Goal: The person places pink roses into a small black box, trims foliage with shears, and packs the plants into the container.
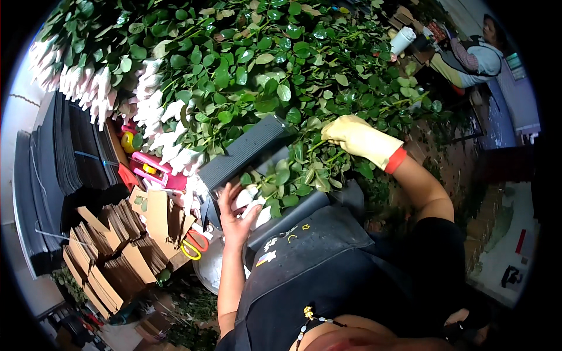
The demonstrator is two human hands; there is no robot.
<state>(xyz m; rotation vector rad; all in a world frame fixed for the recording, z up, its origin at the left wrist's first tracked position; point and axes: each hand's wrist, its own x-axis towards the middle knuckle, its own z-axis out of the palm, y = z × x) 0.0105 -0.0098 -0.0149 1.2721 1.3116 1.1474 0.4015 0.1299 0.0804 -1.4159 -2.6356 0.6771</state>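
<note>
Bare, my left hand has its thumb and fingers round the white flower heads of a few leafy stems, apparently roses. My right hand, in a pale yellow glove with a red cuff, is closed around the green stems farther right. Between my hands the leaves lie over a dark trough-like support. Its far side is a ridged dark grey board. Just past it, a large heap of leafy stems fills the top, with white-sleeved heads at its left.
At the left stand stacked black sheets and bundles of folded brown cardboard. Scissors with red and yellow handles lie beside the cardboard. A pink tape dispenser sits behind it. Another person is at the far right.
</note>
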